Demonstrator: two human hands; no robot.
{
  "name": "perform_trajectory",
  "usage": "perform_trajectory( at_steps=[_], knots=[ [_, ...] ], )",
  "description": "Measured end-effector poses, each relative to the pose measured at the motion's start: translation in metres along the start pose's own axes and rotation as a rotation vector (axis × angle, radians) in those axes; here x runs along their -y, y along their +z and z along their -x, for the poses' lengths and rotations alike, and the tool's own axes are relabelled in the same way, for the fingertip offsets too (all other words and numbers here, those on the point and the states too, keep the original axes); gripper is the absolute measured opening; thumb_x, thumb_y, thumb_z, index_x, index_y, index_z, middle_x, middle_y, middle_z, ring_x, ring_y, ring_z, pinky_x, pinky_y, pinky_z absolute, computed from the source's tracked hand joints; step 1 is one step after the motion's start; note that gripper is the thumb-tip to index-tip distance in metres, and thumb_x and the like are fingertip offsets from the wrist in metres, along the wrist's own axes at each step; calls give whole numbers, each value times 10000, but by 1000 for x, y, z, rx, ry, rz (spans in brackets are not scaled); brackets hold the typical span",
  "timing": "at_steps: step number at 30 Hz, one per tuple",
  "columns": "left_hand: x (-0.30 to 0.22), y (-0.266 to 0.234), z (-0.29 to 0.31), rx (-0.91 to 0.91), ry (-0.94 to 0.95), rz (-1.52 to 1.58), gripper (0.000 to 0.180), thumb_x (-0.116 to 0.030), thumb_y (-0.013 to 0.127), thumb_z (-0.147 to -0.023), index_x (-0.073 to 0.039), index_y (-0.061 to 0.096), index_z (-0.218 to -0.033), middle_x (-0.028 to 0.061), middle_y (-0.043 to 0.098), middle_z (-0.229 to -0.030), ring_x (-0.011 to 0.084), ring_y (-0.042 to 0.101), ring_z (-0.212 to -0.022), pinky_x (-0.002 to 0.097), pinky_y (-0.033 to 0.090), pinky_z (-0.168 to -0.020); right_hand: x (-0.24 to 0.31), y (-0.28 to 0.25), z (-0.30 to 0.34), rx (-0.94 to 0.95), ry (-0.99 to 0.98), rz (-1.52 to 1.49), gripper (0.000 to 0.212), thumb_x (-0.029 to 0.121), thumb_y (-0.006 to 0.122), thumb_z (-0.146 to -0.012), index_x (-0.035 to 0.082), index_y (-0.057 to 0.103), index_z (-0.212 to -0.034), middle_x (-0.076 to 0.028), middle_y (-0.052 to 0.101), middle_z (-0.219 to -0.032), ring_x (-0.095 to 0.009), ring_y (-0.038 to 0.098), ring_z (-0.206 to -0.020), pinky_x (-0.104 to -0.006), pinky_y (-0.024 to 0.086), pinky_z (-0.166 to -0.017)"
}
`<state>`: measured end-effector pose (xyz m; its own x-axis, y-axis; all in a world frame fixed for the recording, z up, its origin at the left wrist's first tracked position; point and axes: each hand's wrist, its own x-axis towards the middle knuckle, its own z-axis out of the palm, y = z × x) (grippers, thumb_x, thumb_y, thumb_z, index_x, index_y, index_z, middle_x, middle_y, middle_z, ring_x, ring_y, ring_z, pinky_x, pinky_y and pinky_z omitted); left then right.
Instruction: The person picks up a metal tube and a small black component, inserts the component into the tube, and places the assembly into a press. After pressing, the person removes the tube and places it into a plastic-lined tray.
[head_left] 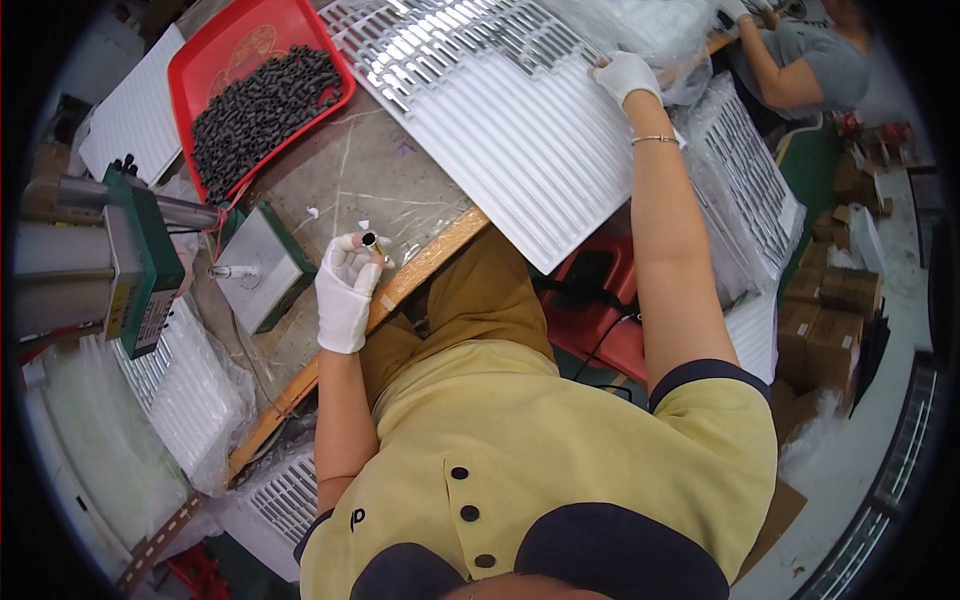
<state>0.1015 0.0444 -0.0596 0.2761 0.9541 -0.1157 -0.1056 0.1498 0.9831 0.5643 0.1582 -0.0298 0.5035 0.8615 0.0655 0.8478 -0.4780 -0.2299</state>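
My left hand (pixel 347 290), in a white glove with bare fingertips, is closed around a small shiny tube (pixel 370 240) with a dark round opening facing up. It is just over the table's wooden edge, beside a press-like machine. My right hand (pixel 627 78), gloved too, is stretched far out to the right side of a white ridged tray (pixel 540 160). Its fingers are bent together by the grooves; what they pinch, if anything, is too small to make out. Shiny metal tubes (pixel 440 45) lie in rows in the tray's far part, while its near grooves show bare white.
A red tray (pixel 350 85) of small black plugs stands at the back left. Nearer is the green and grey machine (pixel 150 265) with its plate block (pixel 262 270). Wrapped trays (pixel 745 185) stack at right, beyond a red stool (pixel 610 330). Another person (pixel 800 60) works at far right.
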Motion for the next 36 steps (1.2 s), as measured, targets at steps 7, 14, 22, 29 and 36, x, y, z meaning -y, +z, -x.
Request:
perform_trajectory(
  at_steps=[7,14,22,29,36],
  knots=[
    [6,1,-3,-74,34,64,261,74,577,-846,-5,507,-1085,108,621,-1031,152,612,-897,265,501,-804,17,-11,0,13,-37,-23,359,328,668,-767,30,687,-967,-185,673,-992,-335,646,-925,-402,497,-813],
    [-10,4,0,-127,14,109,269,72,646,-806,-9,549,-1043,41,630,-959,76,597,-822,192,463,-703,154,-73,214,152,-395,-1047,161,68,573,-854,-30,644,-962,-45,646,-799,-76,583,-701,-226,457,-642],
    [-32,-23,38,-220,186,61,258,81,679,-776,-26,584,-990,22,634,-970,46,583,-766,172,442,-658,231,-33,275,418,-504,-1218,149,-4,669,-766,0,627,-909,-40,666,-765,-52,572,-662,-201,465,-592],
    [-22,-50,60,-285,150,114,277,74,687,-773,-24,595,-1014,14,639,-956,28,541,-720,168,432,-624,265,-30,294,317,-797,-956,137,-8,661,-754,9,634,-887,-45,648,-743,-88,612,-674,-233,488,-620],
    [-16,-71,63,-461,327,399,284,97,662,-782,-27,572,-1021,56,618,-966,123,605,-885,256,517,-806,264,-37,298,266,-605,-1189,127,146,642,-823,60,592,-901,-11,622,-715,-90,544,-566,-230,438,-535]
  ],
)
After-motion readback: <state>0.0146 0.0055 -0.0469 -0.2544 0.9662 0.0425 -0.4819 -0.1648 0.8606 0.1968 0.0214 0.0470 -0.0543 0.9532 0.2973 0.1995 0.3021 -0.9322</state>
